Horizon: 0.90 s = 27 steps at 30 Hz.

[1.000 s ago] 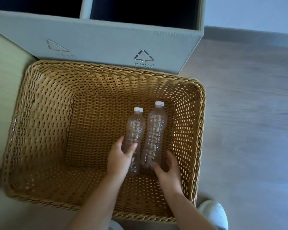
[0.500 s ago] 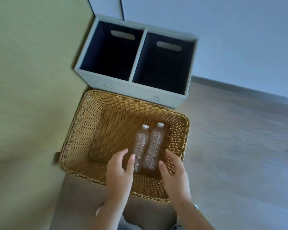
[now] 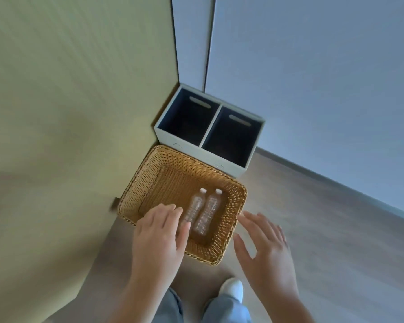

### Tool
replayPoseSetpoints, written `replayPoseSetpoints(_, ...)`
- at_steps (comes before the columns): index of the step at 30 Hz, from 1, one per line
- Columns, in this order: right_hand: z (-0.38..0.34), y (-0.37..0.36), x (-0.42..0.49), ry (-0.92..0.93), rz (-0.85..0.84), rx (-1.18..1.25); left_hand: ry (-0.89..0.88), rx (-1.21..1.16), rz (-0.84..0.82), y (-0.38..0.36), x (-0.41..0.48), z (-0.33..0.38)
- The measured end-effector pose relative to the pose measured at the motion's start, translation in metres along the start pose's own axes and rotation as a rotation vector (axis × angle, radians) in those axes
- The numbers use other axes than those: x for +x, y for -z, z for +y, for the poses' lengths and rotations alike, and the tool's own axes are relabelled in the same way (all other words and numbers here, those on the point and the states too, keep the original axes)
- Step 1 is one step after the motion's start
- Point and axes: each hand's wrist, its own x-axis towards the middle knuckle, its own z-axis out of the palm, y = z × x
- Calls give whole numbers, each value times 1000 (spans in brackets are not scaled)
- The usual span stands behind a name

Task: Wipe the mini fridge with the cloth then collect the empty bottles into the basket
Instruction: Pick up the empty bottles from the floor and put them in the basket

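Indoor room: wood floor (image 3: pixel 336 241), 2-compartment recycling bin (image 3: pixel 189 148)

Both bare forearms are extending forward from the bottom edge of the head view; the left hand (image 3: pixel 160 236) is hovering palm down, its fingers (image 3: pixel 170 212) lying close together and only slightly bent, the thumb sitting out on its right side; the right hand (image 3: pixel 264 250) is hovering alongside, well apart from the left, palm down and tilting inward, its fingers (image 3: pixel 251 219) spreading wide and nearly straight, the thumb angling toward the left hand; neither hand is gripping anything.
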Motion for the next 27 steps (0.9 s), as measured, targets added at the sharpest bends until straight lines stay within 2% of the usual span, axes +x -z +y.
replayPoseSetpoints(11, -74, 84, -31, 122, 59, -2, 28, -14, 75, 129, -50, 12)
replayPoseSetpoints(19, -135, 149, -56, 267, 71, -7, -15, 73, 103, 232, -88, -1)
replayPoseSetpoints(27, -193, 200, -60, 404, 112, -35, -33, 32, 108, 290, -122, 0)
